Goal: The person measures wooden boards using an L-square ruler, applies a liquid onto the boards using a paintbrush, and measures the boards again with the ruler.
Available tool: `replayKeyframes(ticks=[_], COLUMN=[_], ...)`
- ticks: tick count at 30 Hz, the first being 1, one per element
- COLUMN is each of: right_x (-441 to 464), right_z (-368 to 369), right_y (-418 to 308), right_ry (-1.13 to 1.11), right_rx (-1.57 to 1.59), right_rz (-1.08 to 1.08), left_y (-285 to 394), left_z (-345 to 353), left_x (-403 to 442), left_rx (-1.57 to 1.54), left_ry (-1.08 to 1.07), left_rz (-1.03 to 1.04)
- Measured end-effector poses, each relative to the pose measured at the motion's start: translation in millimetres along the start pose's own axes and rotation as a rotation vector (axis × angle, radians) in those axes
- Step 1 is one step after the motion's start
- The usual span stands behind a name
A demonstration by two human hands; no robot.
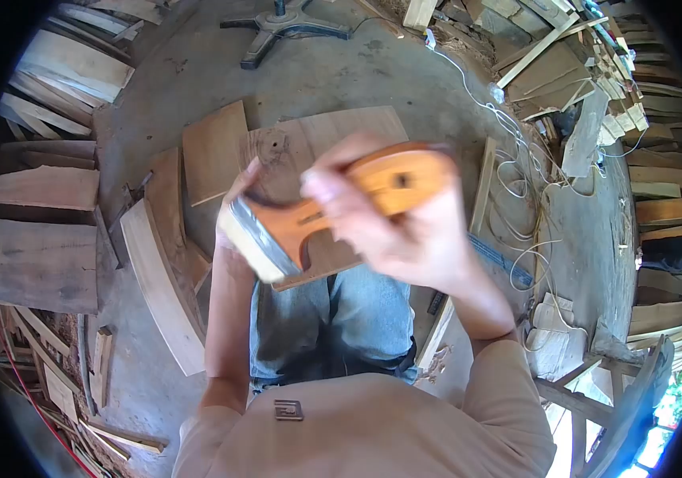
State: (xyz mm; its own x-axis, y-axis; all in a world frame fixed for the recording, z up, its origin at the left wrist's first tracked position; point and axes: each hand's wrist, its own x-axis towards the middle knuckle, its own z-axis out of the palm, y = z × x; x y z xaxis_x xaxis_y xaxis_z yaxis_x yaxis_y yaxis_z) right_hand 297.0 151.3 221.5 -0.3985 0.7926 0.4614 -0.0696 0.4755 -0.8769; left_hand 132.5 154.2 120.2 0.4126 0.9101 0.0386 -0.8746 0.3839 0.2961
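Observation:
A paint brush with an orange wooden handle and pale bristles is held up in front of my chest. My right hand is closed round its handle, somewhat blurred. The bristles point down to the left. My left hand is behind the bristle end, mostly hidden by the brush; one fingertip shows above it. Whether it holds anything does not show. Beneath both hands, a wide wooden board with a dark knot lies over my knees.
Loose boards lie on the floor at the left, beside stacked planks. A metal stand base is at the top. Coiled white cable and scrap wood are at the right.

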Motion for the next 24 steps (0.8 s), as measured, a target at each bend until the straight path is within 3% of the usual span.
replayKeyframes(ticks=[1, 2, 3, 4, 5, 6, 10, 12, 13, 14, 15, 16, 17, 20, 22, 23, 24], right_x=[1, -3, -7, -14, -13, -12, -21, -25, -32, -35, -36, -35, -32, -31, -37, -39, -38], right_z=[0, -5, -16, -29, -47, -67, -121, -99, -83, -54, -50, -32, -12, 1, -26, -40, -59], right_y=[9, 14, 21, 30, 28, 11, 4, -8, -17, -21, -11, -7, -6, 3, 6, 19, 17], right_ry=[-0.061, -0.064, -0.002, 0.19, 0.271, 0.323, 0.397, 0.427, 0.358, 0.398, 0.193, 0.169, 0.138, 0.021, 0.064, 0.221, 0.282], right_rx=[-0.193, -0.319, -0.53, -0.376, -0.524, -0.613, -1.329, -0.964, -0.744, -0.317, -0.493, -0.201, 0.089, -0.063, -0.119, -0.21, -0.313], right_rz=[-0.113, -0.044, -0.114, 0.078, -0.013, 0.195, 0.079, -0.196, -0.208, -0.146, -0.332, -0.207, -0.089, -0.037, 0.351, 0.143, 0.08], left_y=[-1, 8, 15, 7, 6, 7, 11, 10, 9, 8, 11, 13, 9, 0, 5, 6, 6], left_z=[-5, -21, -41, -18, -18, -19, -19, -18, -18, -17, -24, -31, -18, 6, -15, -19, -20], left_x=[-1, -7, -9, -7, -7, -7, -7, -1, -1, -2, -5, -6, -3, -6, -7, -7, -8], left_rx=[-0.028, -0.006, -0.134, 0.075, 0.077, 0.116, 0.149, 0.133, 0.115, 0.101, 0.028, -0.042, 0.014, 0.104, 0.114, 0.127, 0.135], left_ry=[0.336, 0.345, 0.099, 0.321, 0.329, 0.362, 0.363, 0.325, 0.32, 0.318, 0.235, 0.149, 0.233, 0.317, 0.285, 0.293, 0.3], left_rz=[0.051, -0.048, -0.157, 0.031, 0.035, 0.066, 0.06, 0.042, 0.035, 0.029, -0.021, -0.069, -0.093, 0.039, 0.041, 0.064, 0.085])
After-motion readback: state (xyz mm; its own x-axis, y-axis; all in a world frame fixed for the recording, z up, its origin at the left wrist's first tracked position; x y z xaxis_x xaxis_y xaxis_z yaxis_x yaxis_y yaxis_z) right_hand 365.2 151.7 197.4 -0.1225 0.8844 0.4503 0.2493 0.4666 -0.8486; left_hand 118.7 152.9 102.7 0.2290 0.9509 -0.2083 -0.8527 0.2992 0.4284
